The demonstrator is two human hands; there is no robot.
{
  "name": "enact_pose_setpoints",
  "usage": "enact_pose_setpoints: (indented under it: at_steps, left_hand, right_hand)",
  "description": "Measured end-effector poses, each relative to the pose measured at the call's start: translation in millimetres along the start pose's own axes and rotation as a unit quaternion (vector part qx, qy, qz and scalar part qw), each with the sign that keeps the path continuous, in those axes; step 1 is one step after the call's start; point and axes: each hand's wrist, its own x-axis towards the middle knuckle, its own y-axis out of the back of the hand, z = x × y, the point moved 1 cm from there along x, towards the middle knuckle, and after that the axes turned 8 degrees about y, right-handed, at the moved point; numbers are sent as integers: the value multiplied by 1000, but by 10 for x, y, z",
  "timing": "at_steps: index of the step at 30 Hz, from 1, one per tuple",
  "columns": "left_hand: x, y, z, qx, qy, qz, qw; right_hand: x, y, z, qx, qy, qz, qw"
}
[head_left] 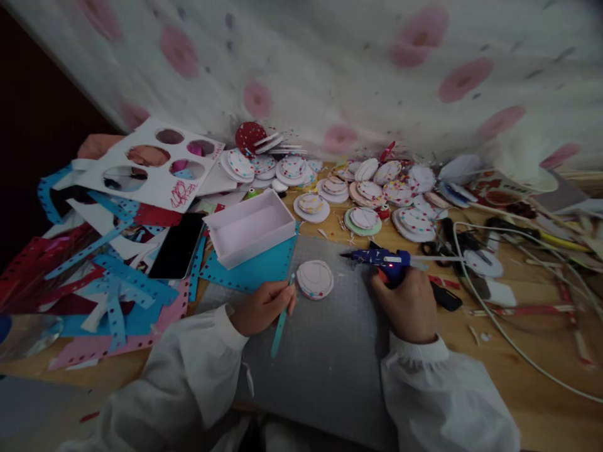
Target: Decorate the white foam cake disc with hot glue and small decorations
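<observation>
My left hand [266, 306] pinches a narrow teal paper strip [279, 333] that hangs down toward me over the grey mat [330, 370]. Just beyond its fingertips, a round white layered paper piece [315, 279] lies flat on the mat, with small red and blue dots along its near edge. My right hand [407, 304] is wrapped around the handle of a blue glue gun [384, 257]. The gun's nozzle points left, apart from the paper piece, and a small red light glows on its body. A pale glue stick [438, 258] sticks out of its back.
A white open box [252, 229] stands on blue dotted paper, beside a black phone [178, 246]. Coloured paper scraps [117, 289] heap up at left. Several dotted layered discs [311, 207] line the back. A white cable [490, 339] loops across the right side.
</observation>
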Motion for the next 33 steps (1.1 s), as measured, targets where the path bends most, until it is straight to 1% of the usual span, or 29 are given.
enact_pose_setpoints:
  at_steps: [2, 4, 6, 8, 11, 13, 16, 21, 26, 33]
  left_hand:
    - [2, 3, 37, 18, -14, 2, 1000]
    - [6, 2, 69, 30, -30, 5, 999]
    - [8, -6, 85, 30, -38, 5, 999]
    - [8, -14, 83, 23, -37, 4, 999]
    - [-1, -22, 70, 17, -28, -5, 999]
    - [-9, -22, 67, 15, -31, -13, 999]
    - [-17, -19, 69, 9, -41, -26, 999]
    - [-16, -28, 41, -2, -39, -50, 998]
    - [-19, -32, 5, 0, -44, -59, 997]
    - [-18, -32, 23, 0, -53, -64, 997]
  right_hand:
    - [7, 37, -33, 55, -49, 10, 997]
    - [4, 85, -103, 152, -73, 27, 985]
    - [-18, 128, -206, 270, -57, 16, 961]
    - [-62, 153, -318, 361, -28, -27, 932]
    - [-145, 146, -436, 428, 20, -71, 901]
    - [-190, 117, -468, 443, 57, -93, 890]
    - [-220, 66, -467, 438, 88, -113, 888]
    - [-209, 44, -455, 446, 92, -76, 887]
    - [-220, 28, -458, 439, 92, -84, 890]
    - [-220, 21, -457, 440, 101, -73, 889]
